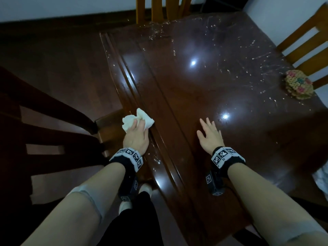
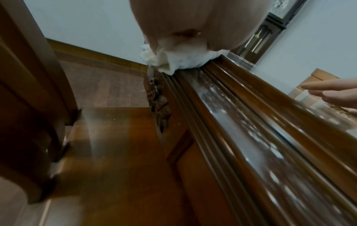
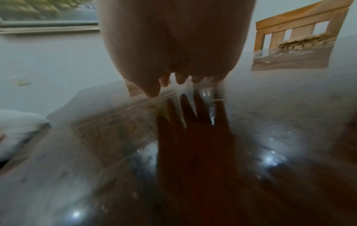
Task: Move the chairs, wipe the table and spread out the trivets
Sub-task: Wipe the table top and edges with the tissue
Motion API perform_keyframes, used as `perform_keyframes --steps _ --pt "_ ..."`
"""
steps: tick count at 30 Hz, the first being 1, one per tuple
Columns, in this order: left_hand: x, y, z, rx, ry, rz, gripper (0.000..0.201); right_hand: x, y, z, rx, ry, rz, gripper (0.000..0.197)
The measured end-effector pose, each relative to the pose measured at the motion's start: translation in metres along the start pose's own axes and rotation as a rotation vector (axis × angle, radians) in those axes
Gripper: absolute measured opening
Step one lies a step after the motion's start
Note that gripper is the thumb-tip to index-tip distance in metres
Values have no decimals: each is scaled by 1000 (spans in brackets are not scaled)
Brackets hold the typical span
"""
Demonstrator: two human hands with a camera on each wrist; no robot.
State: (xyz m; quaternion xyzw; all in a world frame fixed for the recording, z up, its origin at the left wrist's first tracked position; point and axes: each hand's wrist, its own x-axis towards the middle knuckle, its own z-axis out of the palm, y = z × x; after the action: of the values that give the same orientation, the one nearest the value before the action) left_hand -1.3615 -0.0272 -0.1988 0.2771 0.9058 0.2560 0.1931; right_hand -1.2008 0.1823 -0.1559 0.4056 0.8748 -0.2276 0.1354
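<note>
A dark glossy wooden table [image 1: 221, 89] fills the middle of the head view. My left hand [image 1: 137, 134] grips a crumpled white cloth [image 1: 130, 121] and presses it onto the table's grooved left edge [image 2: 222, 97]; the cloth [image 2: 181, 61] bulges out under my palm in the left wrist view. My right hand [image 1: 209, 134] hovers flat over the tabletop with fingers spread, holding nothing; its fingertips [image 3: 181, 80] mirror in the shiny surface. A stack of pastel beaded trivets [image 1: 299, 85] lies near the table's right edge. A dark chair [image 1: 44, 139] stands at my left.
A light wooden chair [image 1: 163, 9] stands at the table's far side and another [image 1: 307, 45] at the right, behind the trivets. A wrinkled clear film [image 1: 221, 32] covers the far tabletop. My feet [image 1: 145, 190] stand on the dark floor by the table edge.
</note>
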Motion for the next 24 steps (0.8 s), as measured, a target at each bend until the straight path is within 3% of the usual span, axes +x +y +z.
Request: perform_keyframes --steps 10,15,19,24 --pt "-91 18 24 -5 -128 33 44 -78 28 9 125 26 68 52" --pt "-126 26 36 -20 -184 54 37 -93 37 9 127 6 34 51" --pt "-155 40 42 -30 -177 65 18 -108 48 11 135 -29 -2 51" --pt "-200 63 50 5 -221 19 22 -133 70 17 168 -45 -69 50"
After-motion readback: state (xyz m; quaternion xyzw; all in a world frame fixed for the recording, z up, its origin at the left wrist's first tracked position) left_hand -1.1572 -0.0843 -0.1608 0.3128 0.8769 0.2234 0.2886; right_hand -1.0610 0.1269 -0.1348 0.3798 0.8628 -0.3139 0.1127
